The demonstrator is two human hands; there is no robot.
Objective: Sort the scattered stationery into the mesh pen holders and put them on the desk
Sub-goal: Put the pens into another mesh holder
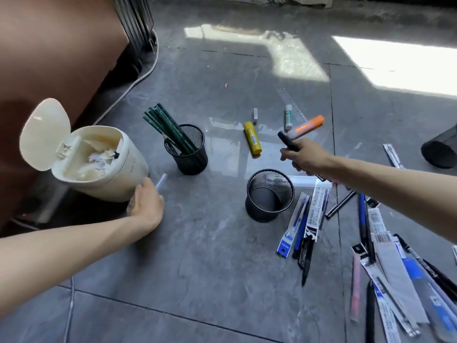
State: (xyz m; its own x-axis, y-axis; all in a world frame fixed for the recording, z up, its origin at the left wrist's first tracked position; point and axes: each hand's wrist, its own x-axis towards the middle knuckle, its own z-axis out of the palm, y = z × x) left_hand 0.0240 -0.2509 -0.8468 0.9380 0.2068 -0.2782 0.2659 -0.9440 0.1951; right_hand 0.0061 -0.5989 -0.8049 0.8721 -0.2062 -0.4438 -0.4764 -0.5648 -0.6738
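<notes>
Refill packs (385, 280) & loose pens lie heaped nearest, under the R forearm. R hand (305, 158) is clamped round a black pen (288, 141): one end sticks up past the thumb, the other pokes out below the fist. L hand (146, 201) is well apart from R, fingers curled, pinching what looks like a clear wrapper strip (161, 180) (blurred, not certain). It's just beside the white bin (123, 174), whose lid is flipped up w/ paper scraps inside.

Empty mesh holder (269, 194) stands upright between the hands, closer to R and just below it; prob. the target for the pen. Second holder (190, 151), nearer the L hand, has the green pencils (168, 128), so keep pens out of it. Third mesh holder (441, 149) sits beyond the R forearm, partly cut off at the frame edge.

To do it well:
- Bring R over the empty holder and turn the pen vertical.
- Centre it inside the rim before letting go; a slanted drop could catch the rim or tip the light cup.
- L should put the wrapper in the bin, not on the floor.

Yellow glue stick (252, 141), orange highlighter (308, 125) & ruler (293, 102) lie beyond the R hand, not yet sorted.
</notes>
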